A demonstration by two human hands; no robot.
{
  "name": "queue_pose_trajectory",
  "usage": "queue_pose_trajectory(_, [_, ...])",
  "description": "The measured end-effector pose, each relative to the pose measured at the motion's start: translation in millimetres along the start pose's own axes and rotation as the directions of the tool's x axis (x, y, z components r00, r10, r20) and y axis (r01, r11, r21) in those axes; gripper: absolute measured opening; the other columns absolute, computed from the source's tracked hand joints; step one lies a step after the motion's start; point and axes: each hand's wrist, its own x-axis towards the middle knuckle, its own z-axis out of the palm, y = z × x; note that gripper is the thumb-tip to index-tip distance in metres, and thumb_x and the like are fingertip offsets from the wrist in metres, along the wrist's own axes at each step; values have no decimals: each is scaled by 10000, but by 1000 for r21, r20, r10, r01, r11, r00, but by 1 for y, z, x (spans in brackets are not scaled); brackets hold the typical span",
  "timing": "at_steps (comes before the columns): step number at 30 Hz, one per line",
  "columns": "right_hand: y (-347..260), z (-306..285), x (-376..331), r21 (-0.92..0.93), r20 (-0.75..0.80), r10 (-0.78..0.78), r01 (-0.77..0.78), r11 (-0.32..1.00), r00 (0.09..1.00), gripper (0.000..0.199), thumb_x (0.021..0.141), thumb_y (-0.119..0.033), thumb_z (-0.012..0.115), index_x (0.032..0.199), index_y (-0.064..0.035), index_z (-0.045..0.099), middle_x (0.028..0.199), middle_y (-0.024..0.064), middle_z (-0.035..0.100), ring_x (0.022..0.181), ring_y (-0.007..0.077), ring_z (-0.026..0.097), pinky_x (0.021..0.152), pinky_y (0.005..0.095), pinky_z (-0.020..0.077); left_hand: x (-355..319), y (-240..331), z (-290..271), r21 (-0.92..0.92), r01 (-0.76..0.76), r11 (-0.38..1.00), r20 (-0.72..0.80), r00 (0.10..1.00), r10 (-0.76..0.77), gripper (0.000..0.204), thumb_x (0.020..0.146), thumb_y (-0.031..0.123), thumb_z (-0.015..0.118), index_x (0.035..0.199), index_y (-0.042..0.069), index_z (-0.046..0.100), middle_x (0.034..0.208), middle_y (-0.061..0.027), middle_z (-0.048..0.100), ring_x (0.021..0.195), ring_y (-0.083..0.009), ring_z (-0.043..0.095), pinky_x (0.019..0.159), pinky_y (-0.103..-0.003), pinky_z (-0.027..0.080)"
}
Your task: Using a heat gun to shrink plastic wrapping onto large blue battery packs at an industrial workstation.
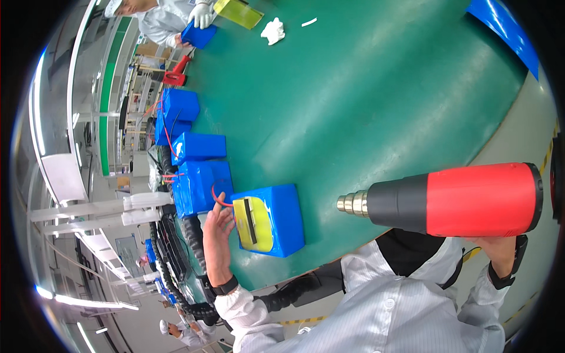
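A red and dark grey heat gun is in my right hand, its metal nozzle pointing left toward a battery pack. The heat gun hides most of the fingers, which are wrapped around its handle. The pack is in blue wrap, and its near-left end shows a yellow-green board with a black strip. My left hand is beside that end, fingers extended and apart, close to a red wire of the pack. Whether the fingertips touch the wire or pack I cannot tell. Nozzle and pack are apart.
Several blue-wrapped packs line the left edge of the green table. Another red heat gun lies beyond them. At the far end a co-worker's gloved hand is at a blue pack. A yellow-green pack and crumpled white material lie nearby.
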Motion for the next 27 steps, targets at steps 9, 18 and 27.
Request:
queue_pose_trajectory(9, [-15,21,7,-13,-18,13,-13,1000,1000,380,707,-59,893,1050,-13,735,998,63,754,900,193,715,763,321,570,12,-22,14,25,-52,998,-51,997,54,277,984,161,643,1227,29,623,1039,10,656,909,-64,571,805,-226,424])
queue_pose_trajectory(18, [23,15,-13,-39,270,-37,49,998,962,507,770,-27,854,1221,3,624,1154,107,693,1046,236,676,895,371,559,37,-39,-3,-210,-121,970,54,989,135,125,982,89,639,1087,23,656,1090,-30,673,900,-82,599,789,-244,468])
queue_pose_trajectory(27, [6,19,-18,421,319,441,-542,727,839,478,794,-19,839,1223,28,633,1204,131,691,1071,252,676,920,371,561,45,-49,-8,-250,-151,956,80,981,176,86,981,99,642,1047,43,646,1288,-78,619,1006,-110,601,893,-278,481])
